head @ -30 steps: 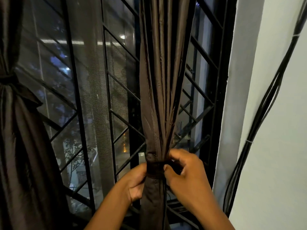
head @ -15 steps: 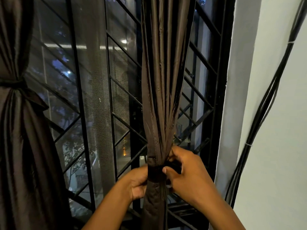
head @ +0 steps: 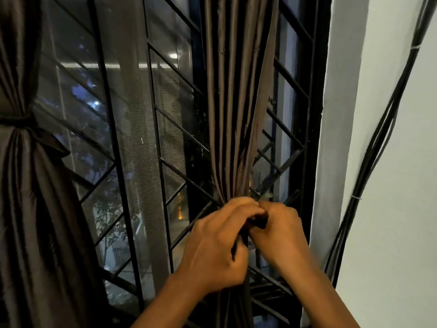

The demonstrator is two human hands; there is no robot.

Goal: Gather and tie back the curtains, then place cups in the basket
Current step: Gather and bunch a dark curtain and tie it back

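Observation:
A dark brown curtain (head: 236, 102) hangs gathered into a narrow bundle in front of the barred window. My left hand (head: 215, 247) grips the bundle from the front, fingers curled over it. My right hand (head: 276, 235) is pressed against the left and pinches the dark tie-back band (head: 259, 221) between its fingers. Most of the band is hidden by both hands. A second brown curtain (head: 26, 185) hangs at the far left, bound at its waist by a tie (head: 16, 119). No cups or basket are in view.
Black window bars (head: 163, 176) and a mesh screen (head: 134, 138) stand behind the curtains. A white wall (head: 397, 185) rises on the right, with a bundle of black cables (head: 369, 162) running down it.
My left hand has come round from the curtain's left side to its front, covering the band. Both hands now meet over the gathered point. The view has shifted slightly.

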